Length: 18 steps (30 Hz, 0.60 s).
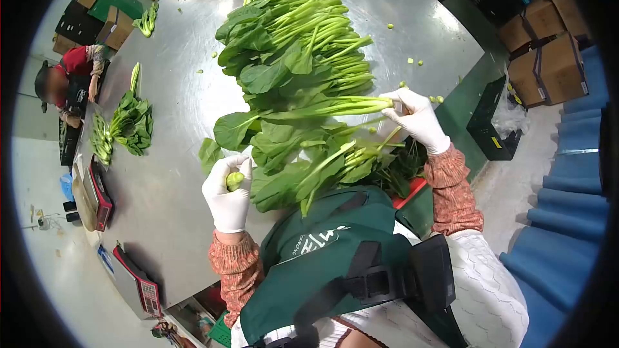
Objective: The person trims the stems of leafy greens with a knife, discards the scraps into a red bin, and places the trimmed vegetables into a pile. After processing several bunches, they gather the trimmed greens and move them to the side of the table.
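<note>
Gloved in white, my left hand (225, 196) is closed around a short, pale green stem piece (235, 181) whose end shows between the fingers. My right hand (420, 121), also gloved, pinches the stem end of a choy sum stalk (329, 107). That stalk lies level, its leaves pointing left. Beyond it a long pile of choy sum (316, 32) runs up the metal table (187, 84), stems to the right and leaves to the left. Closer to my apron are loose leafy stalks (303, 174), between my two hands.
Small stem bits (410, 60) dot the table. Leafy bunches (132, 122) lie on the left, near a co-worker (71, 77) at the table's edge. Red-edged scales (145, 287) stand lower left. On the right are a black crate (493, 119) and cardboard boxes (548, 71).
</note>
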Tool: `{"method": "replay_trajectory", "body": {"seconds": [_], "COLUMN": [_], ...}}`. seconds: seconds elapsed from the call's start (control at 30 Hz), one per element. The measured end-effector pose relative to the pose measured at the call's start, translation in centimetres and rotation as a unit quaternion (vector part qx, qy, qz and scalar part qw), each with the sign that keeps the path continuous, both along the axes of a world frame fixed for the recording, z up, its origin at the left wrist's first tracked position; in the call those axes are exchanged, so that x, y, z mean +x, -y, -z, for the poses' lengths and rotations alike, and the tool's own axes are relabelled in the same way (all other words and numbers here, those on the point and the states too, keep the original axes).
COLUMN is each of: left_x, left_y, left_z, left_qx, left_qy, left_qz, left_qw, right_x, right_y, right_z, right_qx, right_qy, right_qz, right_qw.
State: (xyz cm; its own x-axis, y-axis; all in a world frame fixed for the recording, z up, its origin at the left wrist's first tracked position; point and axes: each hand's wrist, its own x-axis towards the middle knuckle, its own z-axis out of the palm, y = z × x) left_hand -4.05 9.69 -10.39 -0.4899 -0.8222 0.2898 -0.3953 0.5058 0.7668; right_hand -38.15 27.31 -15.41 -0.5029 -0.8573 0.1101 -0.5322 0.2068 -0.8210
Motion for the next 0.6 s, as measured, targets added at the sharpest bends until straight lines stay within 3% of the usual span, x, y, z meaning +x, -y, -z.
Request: {"method": "replay_trajectory", "body": {"seconds": [0.1, 0.23, 0.37, 0.5, 0.53, 0.6], "left_x": [-1.3, -6.3, -9.8, -9.0, -8.8, -7.7], "left_y": [-0.8, -2.9, -4.4, -4.2, -4.2, -3.8], "left_z": [-1.0, -5.6, -5.3, -4.1, -3.7, -2.5], "left_qx": [0.013, -0.212, -0.22, -0.228, -0.231, -0.213], "left_qy": [-0.022, 0.009, 0.049, 0.134, 0.173, 0.164], "left_qz": [0.025, 0.156, 0.192, 0.188, 0.184, 0.178], "left_qw": [0.999, 0.965, 0.955, 0.946, 0.94, 0.947], "right_x": [1.5, 4.3, 7.4, 6.6, 6.5, 4.9], "right_y": [-0.1, 0.5, 1.4, 1.3, 1.3, 1.4], "right_z": [-4.0, -8.7, -10.5, -6.7, -6.7, -3.6], "right_qx": [-0.047, -0.121, -0.194, -0.16, -0.139, -0.131], "right_qy": [0.05, 0.057, 0.069, 0.029, -0.042, -0.08], "right_qz": [-0.003, -0.073, -0.137, -0.14, -0.127, -0.027], "right_qw": [0.998, 0.988, 0.969, 0.977, 0.981, 0.988]}}
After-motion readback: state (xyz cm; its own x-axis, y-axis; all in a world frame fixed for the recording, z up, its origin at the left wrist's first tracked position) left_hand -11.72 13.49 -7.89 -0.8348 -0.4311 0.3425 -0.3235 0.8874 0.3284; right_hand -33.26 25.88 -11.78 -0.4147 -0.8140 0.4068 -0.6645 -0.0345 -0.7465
